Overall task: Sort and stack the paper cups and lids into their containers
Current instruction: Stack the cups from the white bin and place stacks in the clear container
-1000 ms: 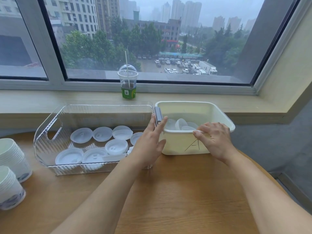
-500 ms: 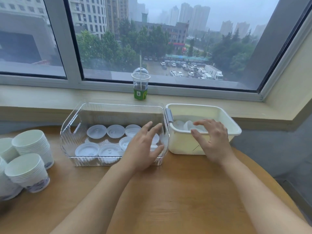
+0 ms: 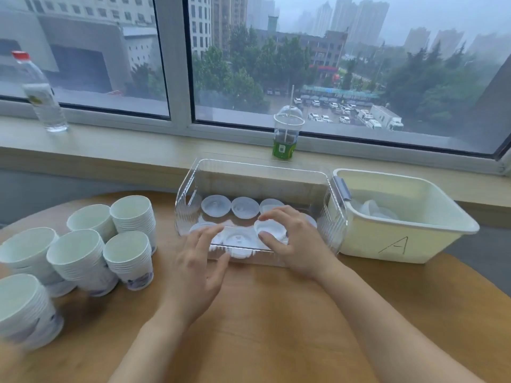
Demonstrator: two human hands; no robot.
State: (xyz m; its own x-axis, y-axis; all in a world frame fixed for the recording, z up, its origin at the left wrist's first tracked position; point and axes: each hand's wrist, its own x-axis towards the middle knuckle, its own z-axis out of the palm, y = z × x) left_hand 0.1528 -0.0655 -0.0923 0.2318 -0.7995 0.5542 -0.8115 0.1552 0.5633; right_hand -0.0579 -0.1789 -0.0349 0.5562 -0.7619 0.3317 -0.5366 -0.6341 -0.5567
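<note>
Rain-grey towers, trees and a car park fill the window ahead of me, and along the pale sill stand a clear water bottle (image 3: 41, 98) with a red cap at the far left and a domed plastic drink cup (image 3: 286, 134) with a straw and a green label nearer the middle. Below the sill I sit at a round wooden table (image 3: 262, 313). On its left side are several stacks of white paper cups (image 3: 80, 255), mouths up and leaning, packed close to one another. Straight in front of me is the clear ribbed bin (image 3: 336, 217), with white lids (image 3: 244, 207) lying flat on its floor in two rows. Touching its right end is the cream tub (image 3: 414, 239), marked with a hand-drawn A on its front wall, and a few more lids lie heaped inside it. My left hand (image 3: 197, 266) is at the bin's near wall, fingers spread and relaxed, fingertips against or just short of the clear plastic; I cannot tell which, and it holds nothing. My right hand (image 3: 296, 241) reaches over the near wall into the bin, thumb and fingers curved around the rim of one lid (image 3: 269, 230) in the front row, though whether they actually pinch it is unclear.
</note>
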